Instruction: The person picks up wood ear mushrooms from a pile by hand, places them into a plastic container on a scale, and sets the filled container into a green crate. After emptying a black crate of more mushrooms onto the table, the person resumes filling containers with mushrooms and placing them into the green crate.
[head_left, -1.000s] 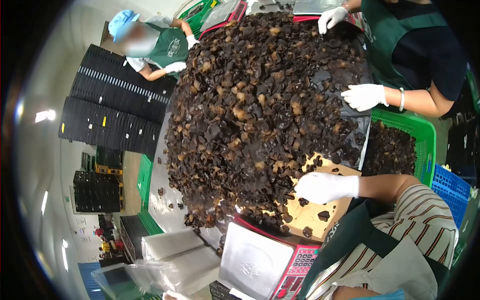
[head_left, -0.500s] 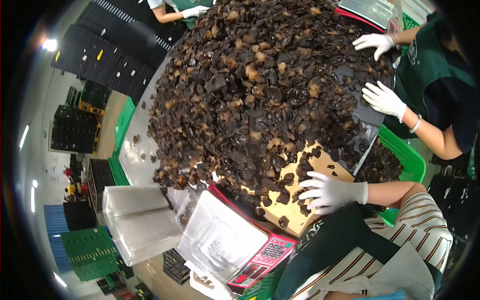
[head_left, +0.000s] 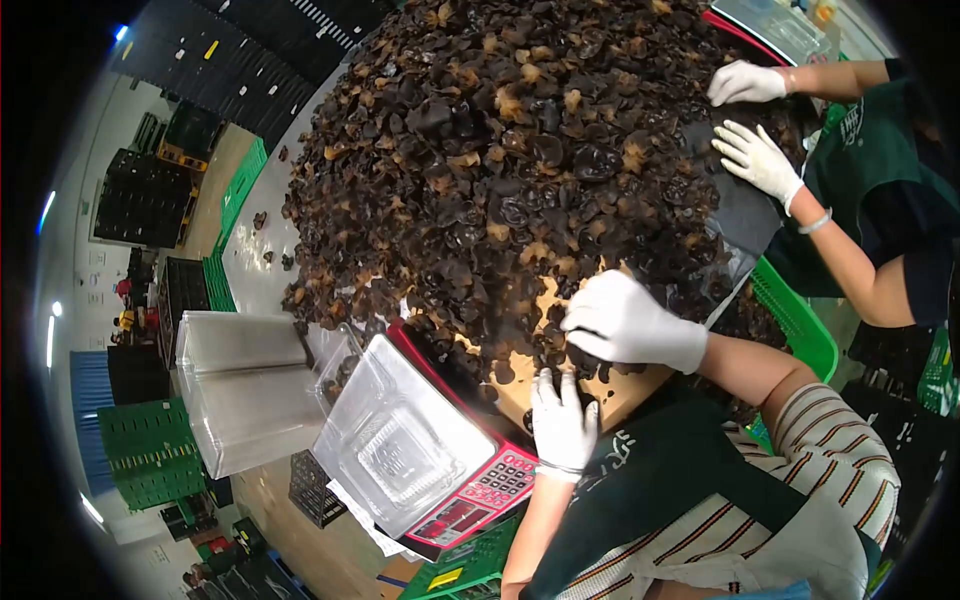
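A large heap of dark wood ear mushrooms (head_left: 480,170) covers the table. At its near edge lies a tan board (head_left: 515,395) with loose mushroom pieces on it. My left hand (head_left: 565,425), in a white glove, rests at the board with its fingers stretched out, touching small pieces. Just beyond it, my gloved right hand (head_left: 635,322) reaches to the foot of the heap. Its fingers are curled down over pieces, and what lies beneath them is hidden. Left of my hands stands a red scale (head_left: 490,480), bearing a clear plastic tray (head_left: 400,450).
Stacked clear plastic trays (head_left: 250,400) stand left of the scale. At right, a co-worker's two gloved hands (head_left: 755,160) touch the heap's edge by a dark sheet (head_left: 745,225). A green crate (head_left: 810,330) with mushrooms sits below the table edge. Another scale (head_left: 750,40) stands at the far right.
My left hand has come from the scale's near side to the board. My right hand has moved farther toward the heap, its spread fingers now curled. The view has shifted slightly.
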